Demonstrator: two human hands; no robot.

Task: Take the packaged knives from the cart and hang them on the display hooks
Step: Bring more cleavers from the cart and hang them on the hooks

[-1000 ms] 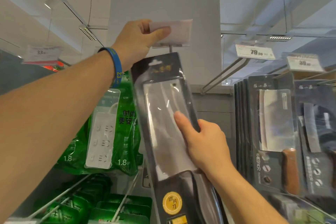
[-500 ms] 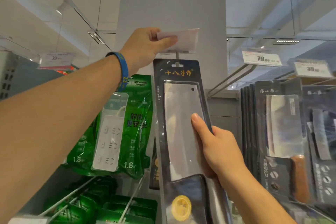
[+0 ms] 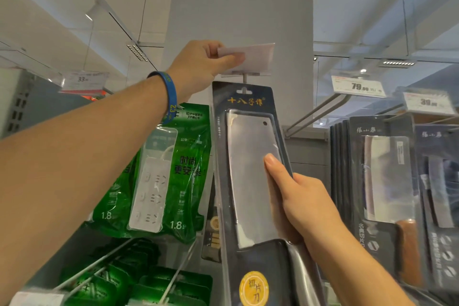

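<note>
A packaged cleaver point(image 3: 248, 169) in black card with a clear blister hangs upright in front of me. Its hang hole sits at the display hook point(image 3: 244, 79) just under the price tag holder. My right hand point(image 3: 295, 201) grips the pack's right edge at mid-height, thumb on the blister. My left hand point(image 3: 206, 64), with a blue wristband, pinches the white price tag point(image 3: 255, 57) at the hook's tip and holds it tipped up. The cart is out of view.
Green power-strip packs point(image 3: 161, 176) hang to the left, with more on lower hooks point(image 3: 104, 283). Other packaged knives point(image 3: 382, 181) hang at right under price tags point(image 3: 357, 85). An empty double hook point(image 3: 320, 112) juts out between. A grey pillar point(image 3: 238, 2) stands behind.
The pack has turned from tilted to upright and squarely facing me, and its hang hole has come up to the hook. My left hand keeps the price tag lifted.
</note>
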